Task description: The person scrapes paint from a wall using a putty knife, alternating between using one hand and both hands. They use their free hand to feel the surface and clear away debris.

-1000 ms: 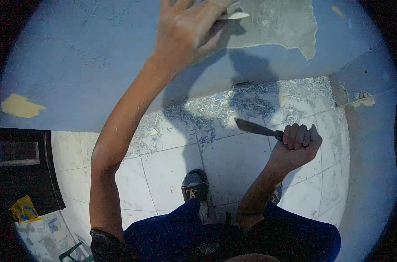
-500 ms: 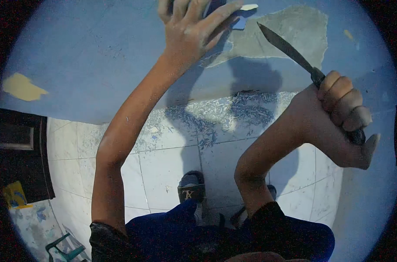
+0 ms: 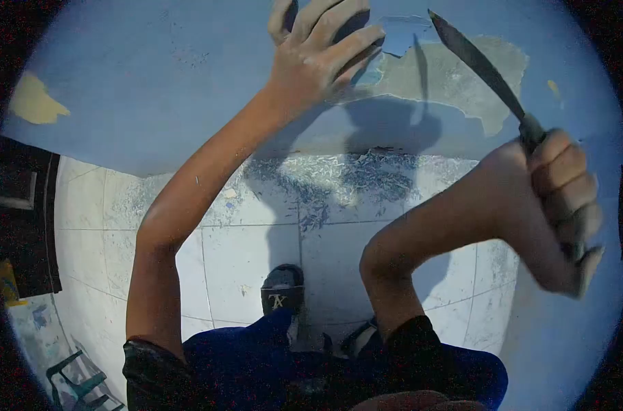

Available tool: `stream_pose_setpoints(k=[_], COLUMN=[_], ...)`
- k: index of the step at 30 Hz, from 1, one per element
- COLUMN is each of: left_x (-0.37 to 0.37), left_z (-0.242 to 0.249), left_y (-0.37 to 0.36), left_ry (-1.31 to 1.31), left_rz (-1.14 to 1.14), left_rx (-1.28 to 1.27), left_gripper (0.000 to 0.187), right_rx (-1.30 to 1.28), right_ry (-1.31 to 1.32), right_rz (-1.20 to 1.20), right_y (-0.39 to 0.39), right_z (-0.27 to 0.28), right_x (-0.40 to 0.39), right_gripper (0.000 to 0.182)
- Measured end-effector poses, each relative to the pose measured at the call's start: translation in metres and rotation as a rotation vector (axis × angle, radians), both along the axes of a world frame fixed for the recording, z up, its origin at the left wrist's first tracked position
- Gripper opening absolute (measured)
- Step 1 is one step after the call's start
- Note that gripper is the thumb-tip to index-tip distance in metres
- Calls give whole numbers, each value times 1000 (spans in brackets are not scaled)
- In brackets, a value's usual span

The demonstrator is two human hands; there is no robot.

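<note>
My left hand [image 3: 325, 41] lies against the blue wall [image 3: 208, 82] with its fingers spread, beside a bare grey patch [image 3: 455, 75] where the paint is gone. At that patch's upper left is a bluish piece of paint layer [image 3: 404, 34] with a ragged lower edge. My right hand [image 3: 565, 185] is wrapped round the handle of a knife [image 3: 479, 61]. Its long dark blade points up and to the left, in front of the grey patch, and its shadow falls on the wall.
Paint flakes [image 3: 373, 178] litter the tiled floor [image 3: 250, 253] along the wall's foot. A slippered foot [image 3: 282, 291] stands below. To the left are a dark door [image 3: 23, 212], a yellow packet [image 3: 8, 281] and a green plastic stool [image 3: 78, 383]. The wall also bears a cream patch [image 3: 37, 99].
The view has tilted slightly. The knife tip has risen relative to the grey patch. A pale chip beside my left fingers is out of sight, and the bluish piece shows more.
</note>
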State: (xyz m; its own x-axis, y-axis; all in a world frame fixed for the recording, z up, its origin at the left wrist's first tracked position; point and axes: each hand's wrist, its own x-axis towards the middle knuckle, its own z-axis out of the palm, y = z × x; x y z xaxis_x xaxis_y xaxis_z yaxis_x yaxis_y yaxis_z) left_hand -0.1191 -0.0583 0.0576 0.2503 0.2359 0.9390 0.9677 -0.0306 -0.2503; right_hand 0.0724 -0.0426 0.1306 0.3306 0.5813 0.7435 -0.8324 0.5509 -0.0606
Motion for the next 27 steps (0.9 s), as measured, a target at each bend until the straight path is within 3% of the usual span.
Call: stream_pose_setpoints(k=[2, 4, 8, 12, 14, 16, 19, 23, 24, 27], left_x=[-1, -2, -8, -5, -3, -3, -20, -44, -52, -62], left_z=[-3, -4, -9, -7, -5, 1, 0, 16, 14, 5], left_y=[-3, -6, 2, 3, -8, -21, -21, -34, -40, -47], left_ry=[-8, -8, -6, 19, -1, -49, -20, 24, 61, 128], left_rz=[0, 21, -41, -43, -53, -91, -128, 14, 86, 232], left_rx=[-2, -36, 30, 59, -5, -117, -26, 65, 46, -11], left_gripper=[26, 27, 27, 27, 28, 30, 32, 40, 42, 46], right_rx=[-45, 49, 270, -249, 20, 68, -90, -312, -154, -412], right_ry=[3, -27, -99, -120, -72, 116, 52, -16, 26, -57], right_rz=[-83, 139, -40, -658, -243, 63, -6, -76, 250, -2], right_y=[6, 17, 9, 15, 10, -6, -1, 14, 16, 40], right_z=[-3, -12, -11, -10, -12, -14, -21, -38, -46, -71], right_x=[-16, -6, 18, -9, 14, 24, 32, 37, 49, 40], right_gripper=[43, 46, 46, 47, 46, 46, 45, 44, 42, 40])
